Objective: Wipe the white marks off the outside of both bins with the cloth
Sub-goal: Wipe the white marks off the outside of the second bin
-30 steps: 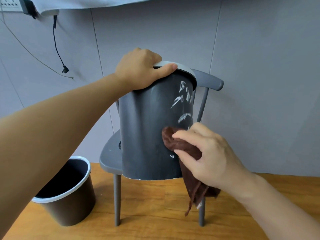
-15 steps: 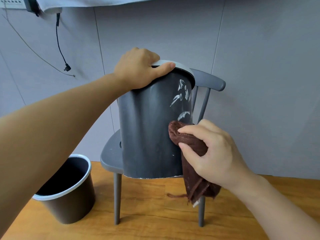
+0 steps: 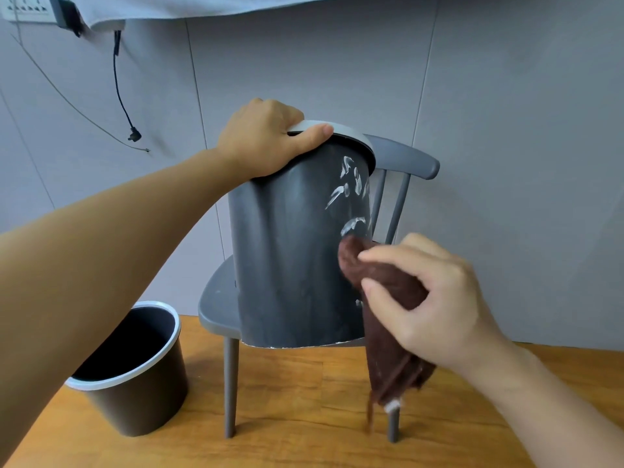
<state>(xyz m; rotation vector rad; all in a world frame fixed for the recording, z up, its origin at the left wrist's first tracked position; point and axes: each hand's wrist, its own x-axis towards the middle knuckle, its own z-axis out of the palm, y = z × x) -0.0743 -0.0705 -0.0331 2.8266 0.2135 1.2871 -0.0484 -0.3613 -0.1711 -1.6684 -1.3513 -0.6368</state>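
A dark grey bin with a pale rim stands tilted on a grey chair. White marks streak its upper right side. My left hand grips the bin's rim from above, thumb along the edge. My right hand holds a brown cloth and presses its bunched end against the bin's right side, just below the lowest white mark; the rest of the cloth hangs down past the seat. A second dark bin with a white rim stands upright on the floor at the left.
The chair stands on a wooden floor against a grey wall. A black cable hangs down the wall at the upper left, below a power strip.
My right hand and the cloth have slid up the bin's right side toward the white marks. My left hand has kept its grip on the rim.
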